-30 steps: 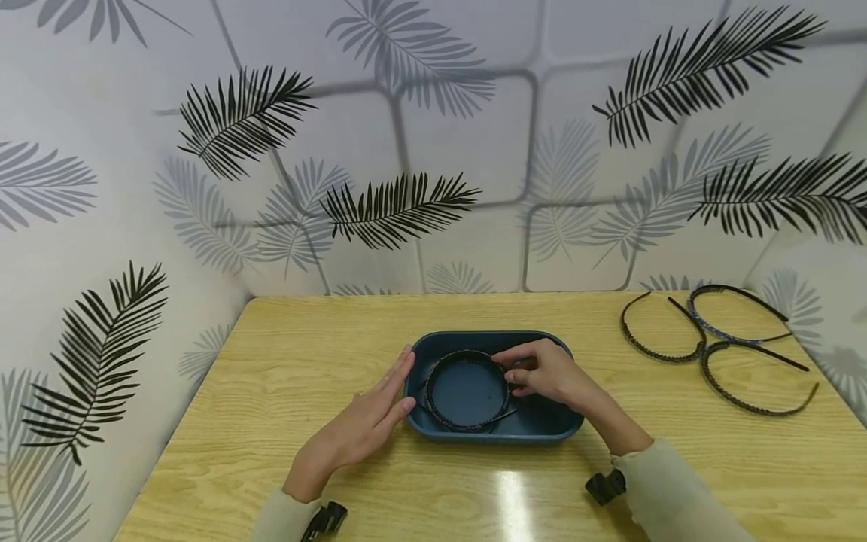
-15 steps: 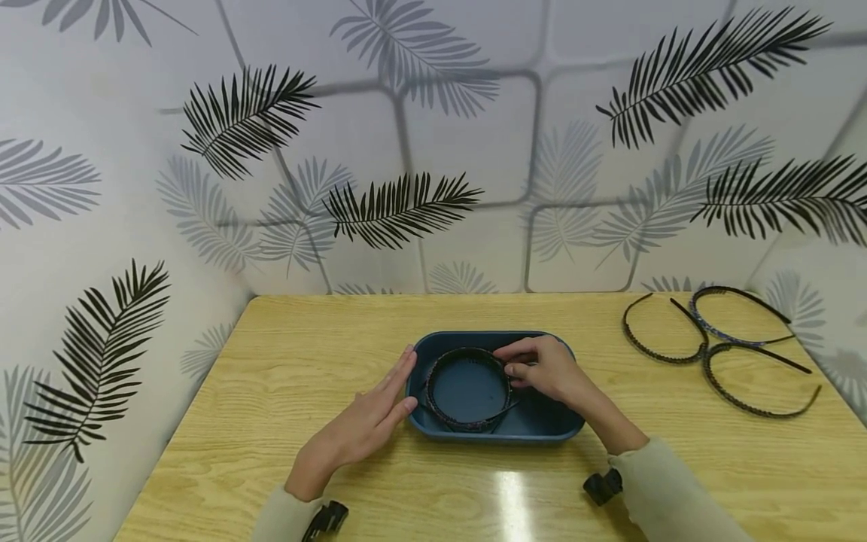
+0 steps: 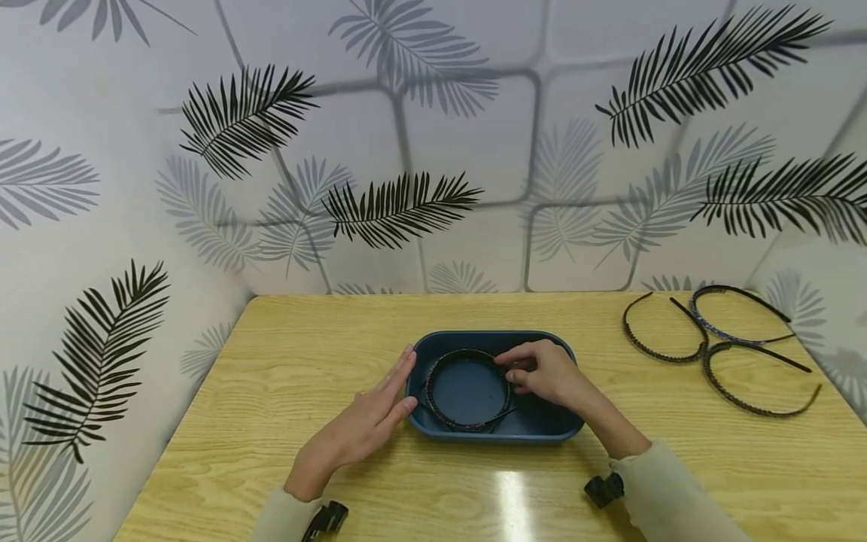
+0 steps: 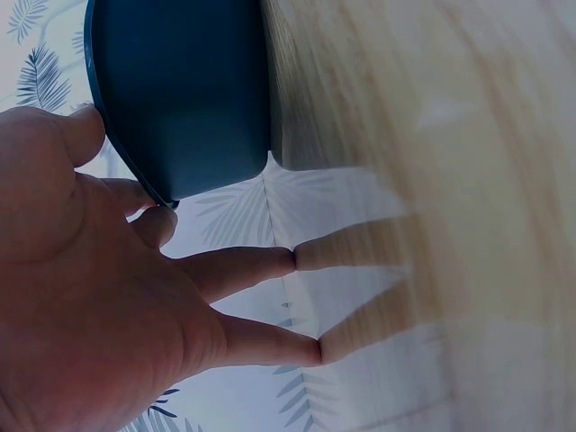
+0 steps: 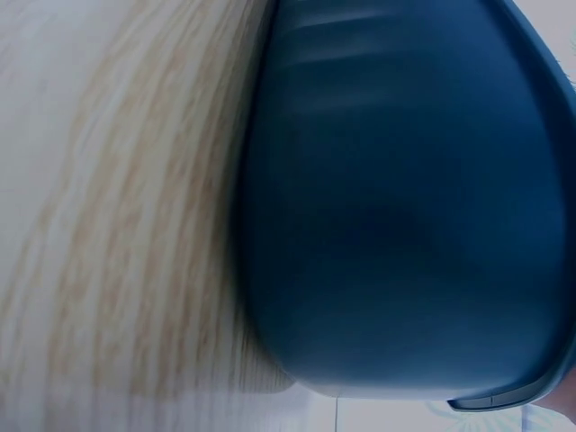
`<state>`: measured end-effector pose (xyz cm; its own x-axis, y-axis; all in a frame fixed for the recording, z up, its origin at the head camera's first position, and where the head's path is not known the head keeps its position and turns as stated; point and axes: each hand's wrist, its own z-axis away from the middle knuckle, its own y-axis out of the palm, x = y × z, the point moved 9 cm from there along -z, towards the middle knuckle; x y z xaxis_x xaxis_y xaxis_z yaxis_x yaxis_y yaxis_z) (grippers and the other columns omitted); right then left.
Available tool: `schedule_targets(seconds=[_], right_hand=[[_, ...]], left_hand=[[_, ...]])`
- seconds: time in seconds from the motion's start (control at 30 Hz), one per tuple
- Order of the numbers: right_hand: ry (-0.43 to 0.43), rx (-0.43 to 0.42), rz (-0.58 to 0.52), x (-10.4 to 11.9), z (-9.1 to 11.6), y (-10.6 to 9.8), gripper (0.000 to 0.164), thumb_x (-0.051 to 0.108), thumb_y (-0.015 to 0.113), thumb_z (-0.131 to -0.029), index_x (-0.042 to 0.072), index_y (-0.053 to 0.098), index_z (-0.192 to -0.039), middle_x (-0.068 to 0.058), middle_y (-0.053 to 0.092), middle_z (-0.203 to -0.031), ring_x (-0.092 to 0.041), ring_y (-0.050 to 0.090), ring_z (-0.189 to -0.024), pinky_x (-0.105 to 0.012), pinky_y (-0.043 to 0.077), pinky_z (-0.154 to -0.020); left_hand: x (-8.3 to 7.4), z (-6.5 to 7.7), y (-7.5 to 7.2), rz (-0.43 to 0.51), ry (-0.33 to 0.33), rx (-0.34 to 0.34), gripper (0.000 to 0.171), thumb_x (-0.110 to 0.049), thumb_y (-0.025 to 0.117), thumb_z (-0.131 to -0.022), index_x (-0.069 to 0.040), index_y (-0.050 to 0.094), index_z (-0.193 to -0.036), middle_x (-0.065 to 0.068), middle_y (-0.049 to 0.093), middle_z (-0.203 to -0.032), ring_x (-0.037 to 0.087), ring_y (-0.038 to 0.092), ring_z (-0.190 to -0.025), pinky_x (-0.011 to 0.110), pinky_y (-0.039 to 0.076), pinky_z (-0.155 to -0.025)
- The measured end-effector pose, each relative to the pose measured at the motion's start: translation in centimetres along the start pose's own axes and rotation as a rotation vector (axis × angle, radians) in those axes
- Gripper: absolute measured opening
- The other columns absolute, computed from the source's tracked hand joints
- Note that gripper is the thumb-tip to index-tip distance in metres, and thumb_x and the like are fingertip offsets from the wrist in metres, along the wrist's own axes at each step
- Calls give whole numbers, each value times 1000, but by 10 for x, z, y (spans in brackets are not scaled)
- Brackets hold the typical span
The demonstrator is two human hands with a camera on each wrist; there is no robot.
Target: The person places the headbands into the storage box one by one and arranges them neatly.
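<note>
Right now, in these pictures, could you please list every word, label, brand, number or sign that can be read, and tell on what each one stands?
There are none to read.
The blue bin, the headbands and the table show no lettering.
The wall bears only leaves and lines.
Any marking on the black wrist devices is too small to tell.

"Where's the tub (image 3: pixel 501 437)?"

"On the table (image 3: pixel 305 339), about midway between its side edges, short of the far edge."

"And inside?"

"Headbands (image 3: pixel 467 427), toward the tub's left end (between left hand (image 3: pixel 362 425) and right hand (image 3: pixel 547 373))."

"Others?"

"Near the table's far right corner: a left headband (image 3: pixel 660 356), with a rear headband (image 3: pixel 719 330) and a front headband (image 3: pixel 743 407) rightward."
</note>
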<state>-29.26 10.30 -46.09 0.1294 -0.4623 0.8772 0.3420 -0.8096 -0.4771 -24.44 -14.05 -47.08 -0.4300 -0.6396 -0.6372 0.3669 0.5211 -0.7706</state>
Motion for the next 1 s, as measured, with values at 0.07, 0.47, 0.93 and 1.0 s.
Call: schedule_targets(seconds=[0.07, 0.47, 0.93, 1.0], right_hand=[[-6, -8, 15, 2, 1, -1, 26, -8, 68, -94, -5, 74, -120, -22, 70, -116, -25, 74, -90, -34, 61, -72], [-95, -56, 48, 13, 10, -16, 23, -4, 68, -95, -4, 74, -118, -21, 72, -115, -25, 74, -84, -34, 60, -72], [-154, -85, -188, 11, 31, -47, 29, 4, 68, -99, -5, 69, -127, -27, 63, -131, -38, 70, -102, -42, 60, -84], [-153, -109, -209, 9, 35, -54, 29, 6, 68, -99, -4, 70, -127, -26, 64, -132, -31, 72, -101, -43, 59, -85]], left_hand=[[1, 0, 0, 4, -6, 5, 66, -36, 38, -113, -21, 3, -167, -5, -3, -172, 23, 14, -155, 85, 17, -102], [3, 0, 2, 17, -20, 8, 66, -34, 39, -113, -23, 3, -167, -6, -4, -172, 25, 14, -155, 86, 15, -102], [1, -1, 1, 10, -7, 2, 66, -33, 39, -113, -21, 3, -167, -2, -2, -173, 22, 11, -155, 86, 15, -102], [0, -1, 1, 9, -5, 2, 65, -33, 39, -113, -21, 3, -167, -3, -3, -173, 22, 11, -155, 86, 15, -102]])
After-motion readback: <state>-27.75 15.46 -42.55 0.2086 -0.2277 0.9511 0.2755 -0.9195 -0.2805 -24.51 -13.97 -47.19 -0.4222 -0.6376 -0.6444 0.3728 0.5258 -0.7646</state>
